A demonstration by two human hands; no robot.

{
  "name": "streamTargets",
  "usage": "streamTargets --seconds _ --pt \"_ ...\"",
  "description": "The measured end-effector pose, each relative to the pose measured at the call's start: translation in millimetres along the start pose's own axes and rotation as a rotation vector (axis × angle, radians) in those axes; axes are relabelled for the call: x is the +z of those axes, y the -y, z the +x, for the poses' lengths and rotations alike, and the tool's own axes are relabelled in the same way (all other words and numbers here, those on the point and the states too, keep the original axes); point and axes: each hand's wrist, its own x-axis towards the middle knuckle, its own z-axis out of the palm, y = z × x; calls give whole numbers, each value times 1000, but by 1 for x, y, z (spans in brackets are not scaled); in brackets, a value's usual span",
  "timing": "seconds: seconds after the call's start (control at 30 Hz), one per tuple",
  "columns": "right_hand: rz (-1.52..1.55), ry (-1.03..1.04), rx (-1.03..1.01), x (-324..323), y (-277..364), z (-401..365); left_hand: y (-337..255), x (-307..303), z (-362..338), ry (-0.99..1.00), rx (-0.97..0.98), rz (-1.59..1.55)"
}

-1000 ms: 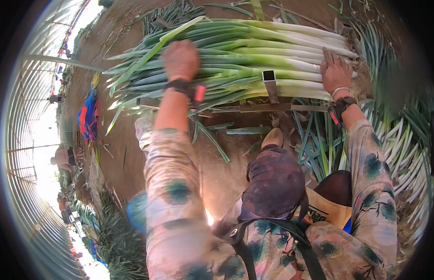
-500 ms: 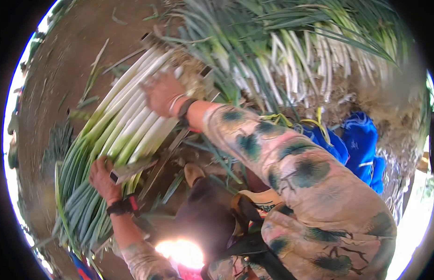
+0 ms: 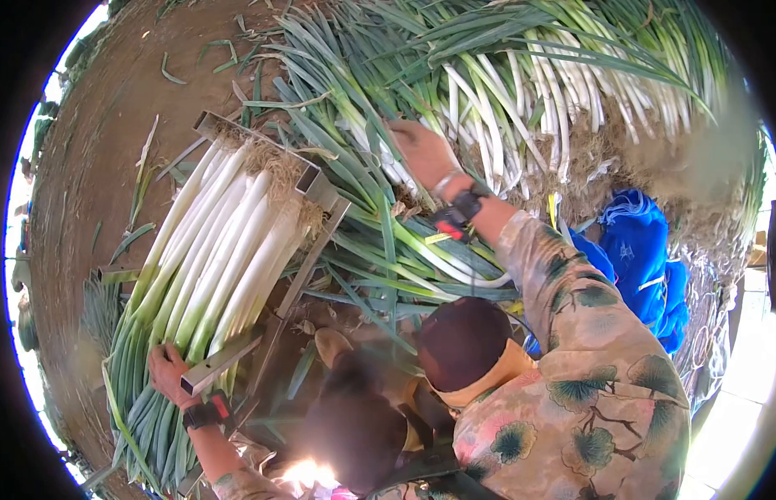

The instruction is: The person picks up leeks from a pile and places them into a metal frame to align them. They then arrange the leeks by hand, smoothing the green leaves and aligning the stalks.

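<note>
A bundle of long green onions (image 3: 225,242) lies side by side in a metal frame (image 3: 317,187), white shafts and roots toward the top and green leaves toward the bottom left. My left hand (image 3: 170,375) rests on the leaves, fingers stretched out, beside a short metal bar (image 3: 221,360). My right hand (image 3: 424,154) is at the near edge of a big pile of loose green onions (image 3: 563,100), over their leaves and shafts. Its fingers bend downward and their tips are hidden, so I cannot see whether they grip a stalk.
Loose green onions (image 3: 430,254) lie between the frame and the pile. Blue cloth or netting (image 3: 638,242) sits at the right. Leaf scraps (image 3: 173,71) are scattered over the brown dirt ground (image 3: 96,142). A dark rounded form with a tan edge (image 3: 463,342) is near my body.
My right hand has left the bundle's white shafts and moved up and right to the loose pile. My left hand stays on the leaves near the bar. The view has shifted slightly.
</note>
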Motion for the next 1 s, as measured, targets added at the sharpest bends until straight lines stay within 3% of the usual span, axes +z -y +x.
streamTargets --seconds 0.13,0.17,0.27,0.3,0.4,0.5,0.57,0.63,0.73,0.83,0.93,1.0 --pt "-812 -239 471 -61 -210 -15 1 0 -2 -6 20 18" --pt "-840 -483 655 -71 -210 -23 3 1 -2 4 12 16" --pt "-495 -113 874 -99 -251 -14 0 -1 -4 -33 17 2" --pt "-498 -80 815 -99 -257 -12 -2 -2 -5 -44 21 6" --pt "-547 63 697 -95 -232 -1 -8 -6 -7 -90 51 5" --pt "-203 -17 638 -91 -182 -31 -10 -8 -9 -129 89 -8" --pt "-407 -10 465 -86 -192 -85 -9 -7 -9 -125 89 -12" --pt "15 317 779 -116 -137 -127 2 -2 -5 -65 52 -6" --pt "242 387 1033 -129 -143 -206 2 -2 -5 -49 15 8" --pt "436 386 1220 -141 -128 -220 0 0 -7 -60 1 18" --pt "416 242 1229 -130 -164 -157 -2 -2 -5 -49 5 40" --pt "0 91 890 -119 -169 -118 -5 -6 -5 -64 27 8"
